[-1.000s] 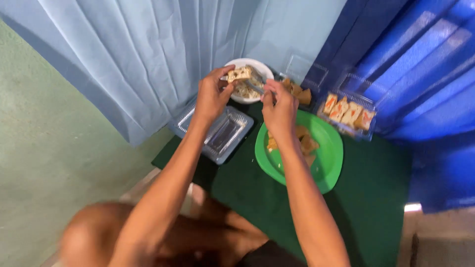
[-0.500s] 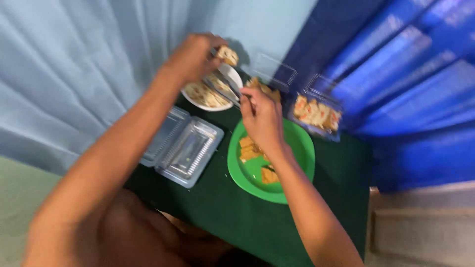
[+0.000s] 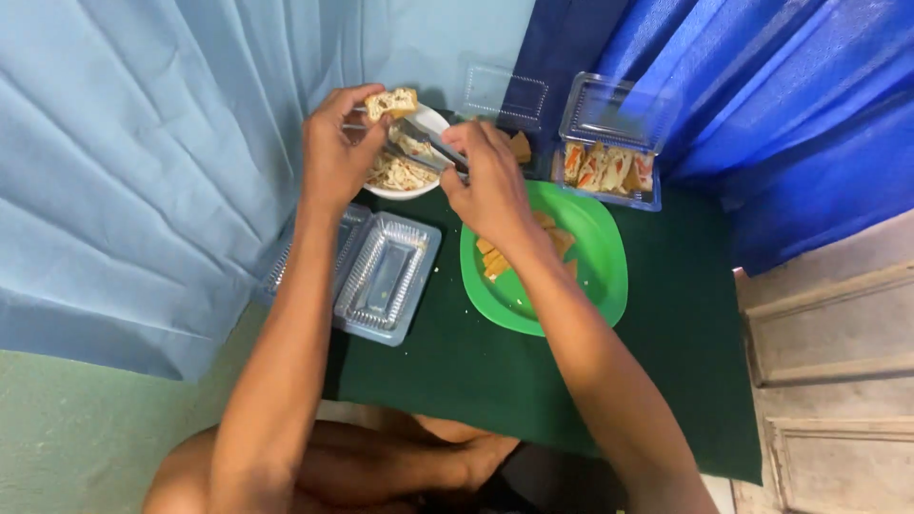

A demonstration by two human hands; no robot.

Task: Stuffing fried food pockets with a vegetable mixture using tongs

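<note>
Left hand (image 3: 335, 157) fingers pinching cracker (image 3: 392, 101); right hand (image 3: 490, 181) gripping metal tongs (image 3: 424, 145)

Light blue curtain (image 3: 143, 143), dark blue curtain (image 3: 809, 114), pale green floor (image 3: 86, 438).

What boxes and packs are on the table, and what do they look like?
Clear plastic clamshell box: empty, open, left on the green cloth.
Clear plastic box with orange and white food pieces: lid up, by the dark blue curtain.
Small clear plastic box: open, behind the right hand.
No labels, signs or screens visible.
</note>
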